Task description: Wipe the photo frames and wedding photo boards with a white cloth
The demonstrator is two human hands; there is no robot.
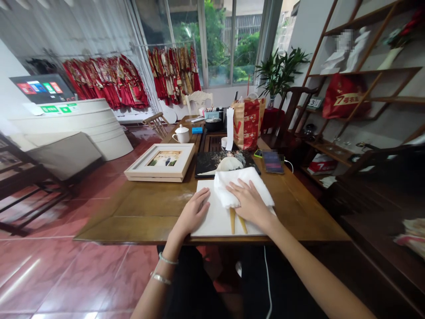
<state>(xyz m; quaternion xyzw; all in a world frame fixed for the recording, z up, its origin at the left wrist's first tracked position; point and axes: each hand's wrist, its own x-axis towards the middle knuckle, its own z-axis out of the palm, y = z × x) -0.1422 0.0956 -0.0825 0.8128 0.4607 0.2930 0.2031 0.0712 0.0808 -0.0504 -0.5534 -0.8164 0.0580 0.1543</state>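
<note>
My right hand (250,201) lies flat with its fingers spread on a folded white cloth (260,186), pressing it against a white panel (214,221) at the table's near edge. My left hand (193,210) rests on the panel's left side, fingers extended and holding nothing. Below the cloth show two tan tapered shapes (232,221); whether they are objects or part of a picture I cannot tell. Just beyond the panel lies a dark picture panel (207,163) with a pale gown on it, partly covered by the cloth.
A light wood picture frame (159,175) lies on the table's left. Behind it stands a white lidded mug (182,134). A phone (272,162) with a white cable lies to the right. Farther back are a red-and-tan paper bag (247,124) and a black pot (214,124).
</note>
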